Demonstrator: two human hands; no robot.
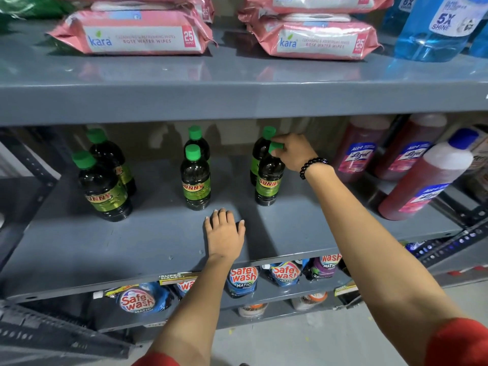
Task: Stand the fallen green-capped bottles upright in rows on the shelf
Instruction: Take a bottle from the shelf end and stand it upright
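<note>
Several dark green-capped bottles with green labels stand upright on the grey middle shelf (132, 247) in three front-to-back pairs. The left pair is one bottle (101, 187) in front of another (111, 157). The middle pair (195, 178) stands behind my left hand (224, 233), which lies flat and palm down on the shelf with fingers apart. At the right, my right hand (295, 153) grips the cap of the front bottle (269, 180), which stands upright; a second bottle (260, 151) stands just behind it.
Red cleaner bottles (422, 180) lean at the right end of the same shelf. Pink wipes packs (137, 33) and a blue bottle (435, 27) sit on the shelf above. Detergent pouches (137, 299) fill the shelf below. A dark metal upright (34, 175) borders the left.
</note>
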